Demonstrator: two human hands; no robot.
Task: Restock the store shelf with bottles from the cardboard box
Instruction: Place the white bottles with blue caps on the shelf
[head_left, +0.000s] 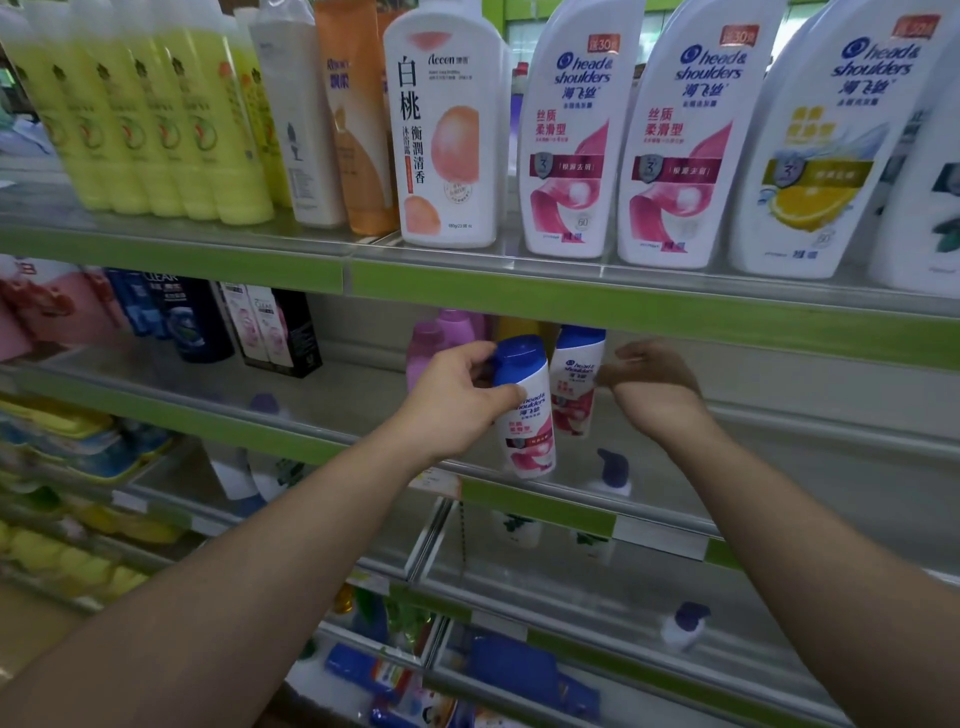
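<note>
My left hand (457, 395) grips a small white shampoo bottle (527, 415) with a blue cap and pink label, holding it upright at the front edge of the second shelf (649, 415). A second bottle of the same kind (574, 384) stands just behind it on that shelf. My right hand (649, 376) hovers beside this second bottle with its fingers loosely curled; it holds nothing, and whether it touches the bottle is unclear. The cardboard box is out of view.
Pink bottles (436, 343) stand behind my left hand. Large shampoo bottles (571, 140) and yellow bottles (156, 130) fill the top shelf. Dark boxed products (275, 332) sit at the left of the second shelf. Lower shelves hold scattered bottles (685, 626).
</note>
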